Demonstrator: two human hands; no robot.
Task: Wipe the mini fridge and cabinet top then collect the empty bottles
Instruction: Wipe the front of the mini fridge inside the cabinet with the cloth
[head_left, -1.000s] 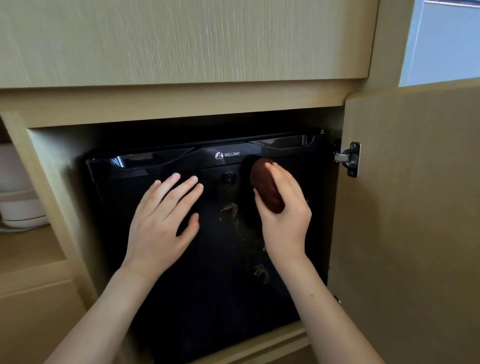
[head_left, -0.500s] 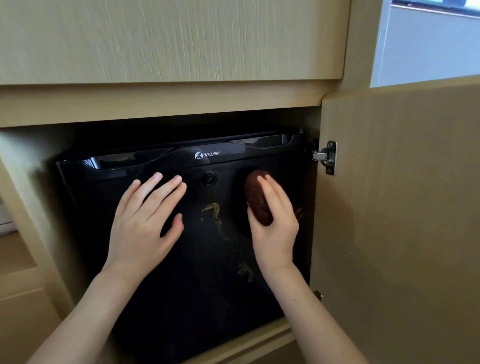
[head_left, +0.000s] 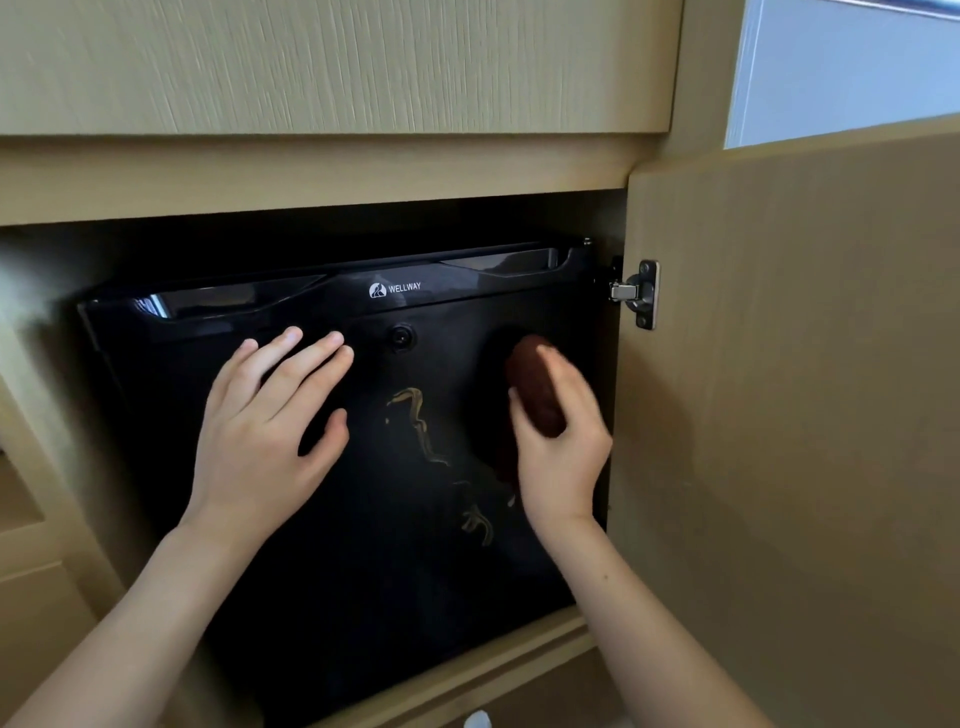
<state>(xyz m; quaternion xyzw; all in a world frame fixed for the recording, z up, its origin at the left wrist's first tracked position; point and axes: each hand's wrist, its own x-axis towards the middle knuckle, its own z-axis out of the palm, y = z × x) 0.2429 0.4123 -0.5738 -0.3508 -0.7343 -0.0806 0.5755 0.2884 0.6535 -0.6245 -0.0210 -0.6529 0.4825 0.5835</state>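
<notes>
Brown cloth (head_left: 535, 387), gripped in our right hand (head_left: 563, 457), presses on the mini fridge (head_left: 363, 545) door; our left hand (head_left: 260, 436) braces flat, fingers straight. We should overlap strokes leftward.

1 mini fridge (head_left: 363, 571), black. 1 cabinet door (head_left: 805, 415), with 1 hinge (head_left: 641, 293) showing on it. 1 drawer front (head_left: 337, 62) above. 2 grips: left grip (head_left: 260, 436), right grip (head_left: 561, 457). 2 bare forearms. 1 cloth (head_left: 535, 387), dark brown. On the fridge front: 1 brand logo (head_left: 395, 289), 1 round lock (head_left: 401, 336), 2 glossy handle recesses along the top edge, one on each side. Gold marks: 2 clusters, upper cluster (head_left: 410, 415) and lower cluster (head_left: 475, 525); single strokes too smeared to count. Left grip shows 5 fingers; right grip is blurred, so no finger count. 1 window pane (head_left: 841, 67), top right. 1 small white thing (head_left: 477, 719) at the bottom edge, cut off, can't tell what.
</notes>
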